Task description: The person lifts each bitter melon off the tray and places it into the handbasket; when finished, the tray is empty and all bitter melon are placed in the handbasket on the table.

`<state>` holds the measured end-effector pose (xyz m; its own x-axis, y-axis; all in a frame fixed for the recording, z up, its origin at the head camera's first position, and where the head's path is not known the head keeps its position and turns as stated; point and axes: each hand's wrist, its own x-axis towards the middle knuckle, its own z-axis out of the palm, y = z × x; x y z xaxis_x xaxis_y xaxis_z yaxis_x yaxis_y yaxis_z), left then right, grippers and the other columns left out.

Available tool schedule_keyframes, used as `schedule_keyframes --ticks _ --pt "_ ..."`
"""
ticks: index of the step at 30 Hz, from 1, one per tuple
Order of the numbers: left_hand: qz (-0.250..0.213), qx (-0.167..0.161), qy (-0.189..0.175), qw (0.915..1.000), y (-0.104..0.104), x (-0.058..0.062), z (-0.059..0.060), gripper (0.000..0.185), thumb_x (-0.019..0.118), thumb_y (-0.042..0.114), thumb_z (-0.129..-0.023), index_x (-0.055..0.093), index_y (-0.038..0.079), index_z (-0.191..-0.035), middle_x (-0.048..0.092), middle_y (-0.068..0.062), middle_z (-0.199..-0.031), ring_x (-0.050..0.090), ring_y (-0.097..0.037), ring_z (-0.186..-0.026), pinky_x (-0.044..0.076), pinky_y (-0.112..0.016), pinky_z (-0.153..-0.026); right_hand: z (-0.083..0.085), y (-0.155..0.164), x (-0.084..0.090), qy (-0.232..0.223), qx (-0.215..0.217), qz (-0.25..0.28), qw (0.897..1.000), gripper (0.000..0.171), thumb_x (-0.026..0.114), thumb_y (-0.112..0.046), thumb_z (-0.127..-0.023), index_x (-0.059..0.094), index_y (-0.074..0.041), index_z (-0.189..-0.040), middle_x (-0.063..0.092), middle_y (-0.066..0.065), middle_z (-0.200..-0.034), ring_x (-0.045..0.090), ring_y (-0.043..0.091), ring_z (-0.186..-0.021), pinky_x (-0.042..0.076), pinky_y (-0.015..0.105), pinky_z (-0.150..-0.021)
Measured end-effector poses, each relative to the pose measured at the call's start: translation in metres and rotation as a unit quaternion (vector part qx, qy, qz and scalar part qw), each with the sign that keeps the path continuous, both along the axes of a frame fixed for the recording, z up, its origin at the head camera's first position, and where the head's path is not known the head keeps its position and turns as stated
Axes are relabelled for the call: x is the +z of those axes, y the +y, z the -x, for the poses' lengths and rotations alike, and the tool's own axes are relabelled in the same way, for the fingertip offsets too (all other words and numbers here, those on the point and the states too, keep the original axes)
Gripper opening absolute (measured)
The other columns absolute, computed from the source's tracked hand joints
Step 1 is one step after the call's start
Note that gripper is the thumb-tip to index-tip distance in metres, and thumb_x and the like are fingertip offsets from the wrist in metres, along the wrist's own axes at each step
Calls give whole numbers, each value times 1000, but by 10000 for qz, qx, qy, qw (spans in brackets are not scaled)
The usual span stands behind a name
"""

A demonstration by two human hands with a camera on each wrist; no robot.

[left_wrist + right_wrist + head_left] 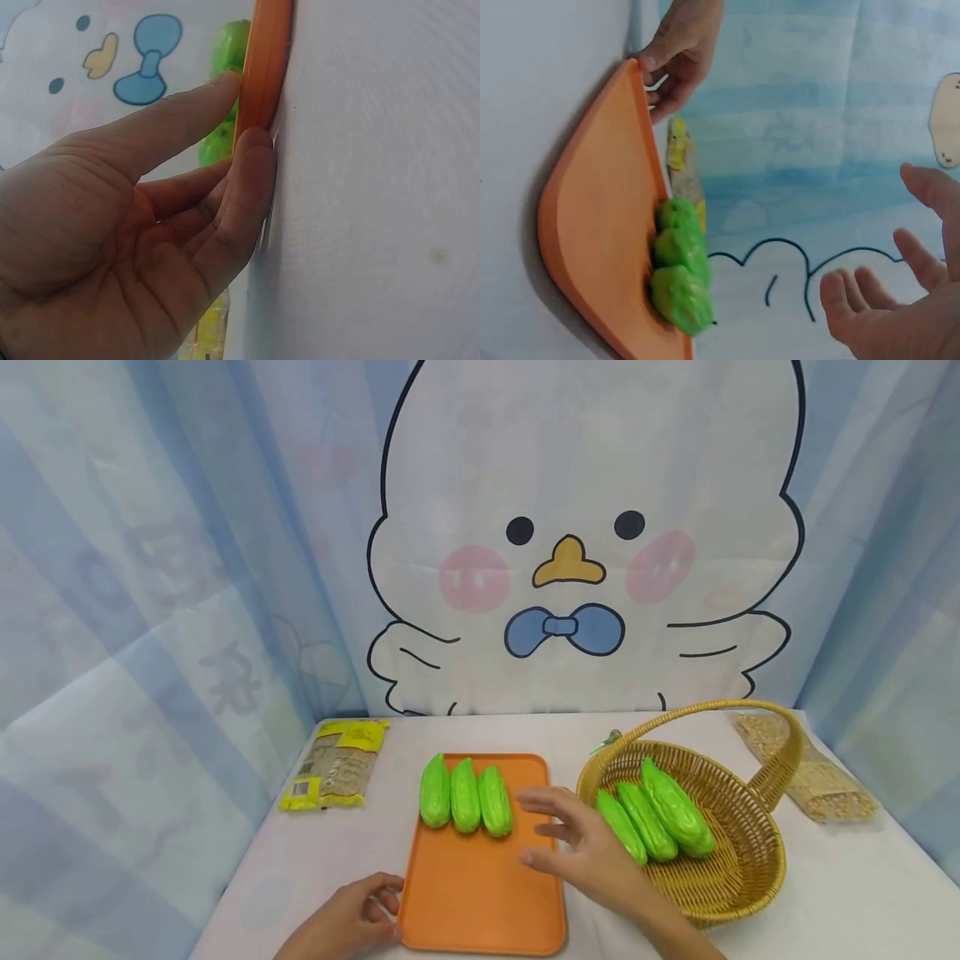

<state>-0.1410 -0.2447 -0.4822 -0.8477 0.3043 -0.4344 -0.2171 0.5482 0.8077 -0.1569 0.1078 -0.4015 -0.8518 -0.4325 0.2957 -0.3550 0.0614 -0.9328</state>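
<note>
Three bright green toy bitter melons (465, 796) lie side by side at the far end of an orange tray (483, 902). My left hand (352, 914) pinches the tray's near left edge; in the left wrist view the thumb (187, 116) meets the rim and the fingertips are at its side. Over the tray's right edge hovers my right hand (588, 852), fingers apart and loosely bent, holding nothing. In the right wrist view that hand (907, 315) is also apart from the melons. To its right, a wicker basket (750, 877) contains three more green melons (656, 814).
A yellow-labelled bag of grain (337, 764) lies at the table's back left. Behind the basket's tall arched handle (705, 706) is a clear bag of pale flakes (817, 777). A small green-and-brown item (609, 741) sits behind the basket. Printed curtains (585, 677) border the table.
</note>
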Motion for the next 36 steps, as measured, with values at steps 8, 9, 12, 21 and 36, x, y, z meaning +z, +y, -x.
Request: schedule_keyframes --ticks 8,9,12,21,36 --pt "-41 -4 -41 10000 0 0 1 53 79 16 -84 56 0 -130 59 -5 -96 58 -21 -84 49 -38 -74 37 -34 -38 -850 -961 -463 9907 62 86 -30 -77 60 -24 -134 48 2 -143 42 29 -133 35 51 -107" --pt "-66 -29 -17 10000 0 0 0 53 79 15 -85 56 -1 -130 59 -4 -96 58 -21 -84 49 -38 -74 42 -36 -42 -852 -1010 -498 9900 63 87 -29 -77 61 -22 -134 47 4 -144 42 31 -133 34 53 -107" --pt "-132 -87 28 9999 -1 0 0 53 79 15 -85 56 -1 -130 59 -4 -96 58 -21 -84 49 -38 -74 52 -40 -54 -854 -1109 -653 9880 64 87 -25 -76 61 -19 -134 44 12 -145 42 38 -132 35 56 -105" --pt "-200 -257 246 9992 -3 1 -1 53 79 14 -85 55 -3 -129 59 -3 -96 57 -21 -83 49 -38 -74 70 -43 -80 -688 -1317 -1170 9820 62 88 -19 -75 63 -21 -131 48 19 -141 49 41 -125 40 58 -99" --pt "-225 -278 274 9990 -3 1 -1 53 79 15 -85 56 -3 -129 59 -4 -96 57 -21 -83 49 -37 -74 77 -46 -86 -476 -1215 -1264 9834 57 85 -13 -78 63 -13 -131 59 17 -132 60 33 -116 49 47 -91"
